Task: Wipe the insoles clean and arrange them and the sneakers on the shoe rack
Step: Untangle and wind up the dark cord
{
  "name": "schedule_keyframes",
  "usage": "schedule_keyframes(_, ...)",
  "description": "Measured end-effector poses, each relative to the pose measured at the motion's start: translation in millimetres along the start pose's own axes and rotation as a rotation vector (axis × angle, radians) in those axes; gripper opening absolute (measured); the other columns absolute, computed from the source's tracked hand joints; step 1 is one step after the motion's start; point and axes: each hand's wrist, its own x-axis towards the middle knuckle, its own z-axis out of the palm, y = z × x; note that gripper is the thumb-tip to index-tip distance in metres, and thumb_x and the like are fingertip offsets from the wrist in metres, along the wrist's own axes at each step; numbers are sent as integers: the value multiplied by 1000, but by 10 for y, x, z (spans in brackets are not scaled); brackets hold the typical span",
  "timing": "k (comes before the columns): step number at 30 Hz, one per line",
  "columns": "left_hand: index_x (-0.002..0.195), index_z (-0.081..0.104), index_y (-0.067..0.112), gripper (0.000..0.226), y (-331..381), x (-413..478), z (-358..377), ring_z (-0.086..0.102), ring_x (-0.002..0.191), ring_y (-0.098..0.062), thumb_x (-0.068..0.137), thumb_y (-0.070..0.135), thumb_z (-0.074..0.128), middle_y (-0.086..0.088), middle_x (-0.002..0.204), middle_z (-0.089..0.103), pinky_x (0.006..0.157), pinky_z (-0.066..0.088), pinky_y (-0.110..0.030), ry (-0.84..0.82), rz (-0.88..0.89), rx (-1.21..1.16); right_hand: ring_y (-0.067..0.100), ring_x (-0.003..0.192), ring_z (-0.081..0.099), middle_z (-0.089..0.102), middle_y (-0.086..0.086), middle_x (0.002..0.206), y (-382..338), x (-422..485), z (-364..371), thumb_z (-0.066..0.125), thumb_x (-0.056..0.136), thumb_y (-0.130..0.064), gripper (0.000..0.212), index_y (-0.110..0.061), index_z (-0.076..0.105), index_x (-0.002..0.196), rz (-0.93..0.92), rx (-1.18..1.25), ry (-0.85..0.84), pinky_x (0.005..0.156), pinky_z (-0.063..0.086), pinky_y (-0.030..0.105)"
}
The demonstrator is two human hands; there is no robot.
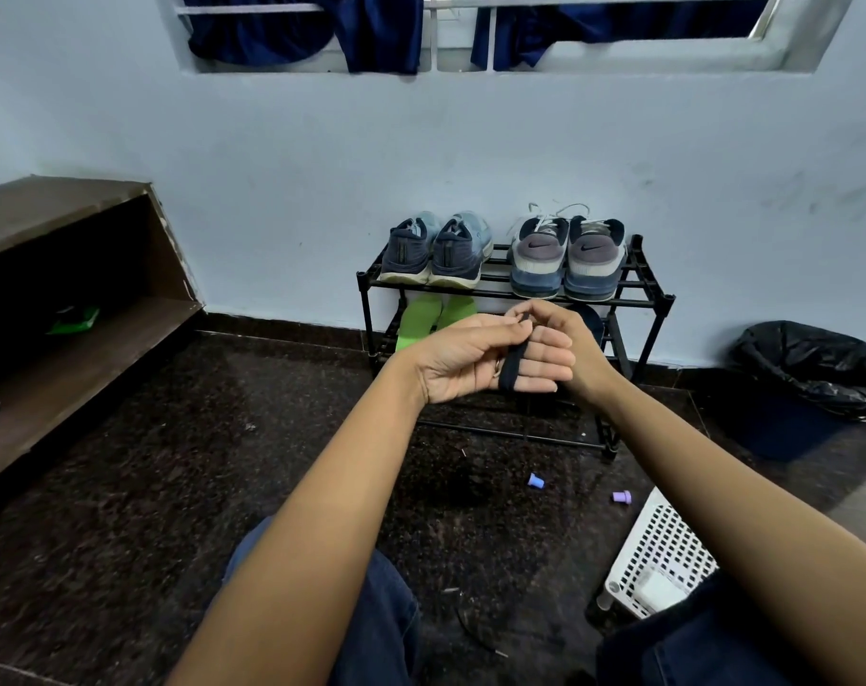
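A black shoe rack (661, 302) stands against the wall. On its top shelf sit a blue-grey pair of sneakers (436, 255) on the left and a grey-and-navy pair (567, 259) on the right, heels toward me. Two green insoles (423, 319) lie on the lower shelf, and a dark insole (589, 319) shows partly behind my hands. In front of the rack, my left hand (456, 361) is palm-up with a black band (509, 371) looped around its straight fingers, thumb against the band. My right hand (567, 329) pinches the band's upper end.
A brown wooden shelf unit (74, 309) at the left holds a green packet (72, 321). A bin lined with a black bag (812, 368) stands at the right. A white perforated basket (658, 561) and two small caps, blue (536, 481) and purple (621, 497), lie on the dark floor.
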Motion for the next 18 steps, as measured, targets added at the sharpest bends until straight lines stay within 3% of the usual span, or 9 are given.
schedule_keyframes(3, 114, 58, -8, 32, 26, 2, -4, 71, 93, -27, 102, 11, 35, -23, 103, 70, 86, 57, -36, -7, 65, -65, 8, 84, 55, 59, -1, 87, 71, -5, -8, 46, 86, -2, 17, 2, 58, 99, 93, -115, -8, 74, 48, 23)
schedule_keyframes(6, 115, 57, -8, 35, 58, 18, -49, 70, 96, -29, 104, 13, 32, -23, 105, 69, 87, 57, -37, 29, 157, -110, 4, 64, 47, 56, -4, 75, 91, -30, 114, 39, 87, 15, 29, -5, 57, 98, 263, -26, -38, 51, 41, 16)
schedule_keyframes(9, 116, 57, -8, 38, 81, 47, -118, 68, 102, -30, 105, 15, 28, -23, 109, 68, 91, 55, -40, 99, 240, -166, 4, 51, 36, 51, -3, 63, 76, -72, 226, 38, 96, 3, 18, -4, 54, 91, 366, 112, -175, 47, 31, 16)
schedule_keyframes(12, 116, 58, -5, 38, 109, 82, -213, 68, 101, -30, 105, 18, 29, -20, 108, 69, 92, 54, -41, 202, 336, -199, 3, 45, 30, 47, -1, 64, 5, -99, 267, 34, 102, -9, 21, -8, 52, 92, 329, 157, -368, 43, 27, 15)
schedule_keyframes(18, 108, 63, 2, 39, 118, 95, -338, 68, 98, -24, 106, 22, 29, -13, 107, 69, 89, 55, -39, 434, 365, -6, 6, 43, 21, 42, -3, 55, -165, -107, 203, 34, 102, -14, 26, -8, 54, 86, 312, 266, -392, 40, 18, 17)
